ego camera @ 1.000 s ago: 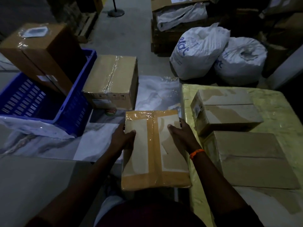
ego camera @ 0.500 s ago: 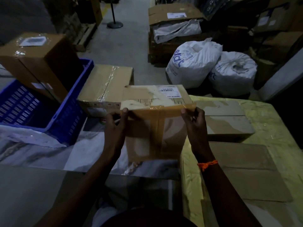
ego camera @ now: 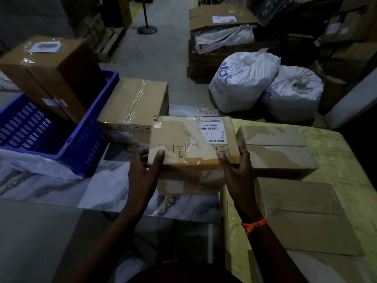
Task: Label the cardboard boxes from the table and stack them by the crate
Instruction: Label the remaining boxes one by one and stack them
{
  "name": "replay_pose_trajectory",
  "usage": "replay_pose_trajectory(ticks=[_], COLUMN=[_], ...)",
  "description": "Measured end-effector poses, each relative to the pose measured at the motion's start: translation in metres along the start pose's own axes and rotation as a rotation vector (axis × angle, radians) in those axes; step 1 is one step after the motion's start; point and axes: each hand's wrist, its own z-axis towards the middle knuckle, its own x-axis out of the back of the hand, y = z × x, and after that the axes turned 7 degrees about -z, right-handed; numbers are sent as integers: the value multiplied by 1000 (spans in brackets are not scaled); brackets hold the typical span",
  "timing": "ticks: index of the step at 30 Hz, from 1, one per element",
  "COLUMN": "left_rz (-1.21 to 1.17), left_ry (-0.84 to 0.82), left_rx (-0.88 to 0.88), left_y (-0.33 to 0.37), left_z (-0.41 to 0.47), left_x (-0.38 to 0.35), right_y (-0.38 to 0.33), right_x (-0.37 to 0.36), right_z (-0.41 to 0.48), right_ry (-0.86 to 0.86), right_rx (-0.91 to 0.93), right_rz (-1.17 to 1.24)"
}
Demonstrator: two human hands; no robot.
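Observation:
I hold a taped cardboard box [ego camera: 189, 144] in the air between the crate and the table, its labelled face turned up with a white barcode label at its right. My left hand [ego camera: 142, 172] grips its near left corner, thumb on top. My right hand [ego camera: 236, 172] grips the near right corner, thumb on top. A blue plastic crate [ego camera: 85, 144] sits at the left with a tall brown box [ego camera: 51, 76] leaning in it. Beside the crate lies a larger taped box [ego camera: 134, 105]. Two more boxes [ego camera: 279, 148] [ego camera: 302, 215] rest on the yellow-covered table [ego camera: 346, 164].
Two white filled sacks [ego camera: 242, 78] [ego camera: 293, 92] stand on the floor beyond the table. Stacked cartons and a grey bag [ego camera: 222, 37] sit behind them. A post base [ego camera: 147, 29] stands in the aisle. A marbled sheet [ego camera: 110, 186] covers the floor below the held box.
The box was tipped from its taped side to its labelled face, which now lies nearly flat and upward. Both hands shifted to its near corners.

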Motion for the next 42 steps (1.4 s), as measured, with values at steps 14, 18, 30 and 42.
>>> replay_pose_trajectory(ticks=[14, 18, 30, 42], left_rz=[990, 1047, 1076, 686], left_ry=[-443, -469, -449, -312], left_rx=[-609, -619, -678, -575], left_y=[38, 36, 30, 7], left_z=[57, 55, 33, 14], left_x=[-30, -28, 1, -5], right_y=[-52, -49, -34, -15], right_x=[-48, -46, 1, 4], right_z=[46, 42, 35, 25], right_ry=[-348, -361, -367, -184], right_rx=[503, 486, 544, 443], right_rz=[-1055, -1082, -990, -643])
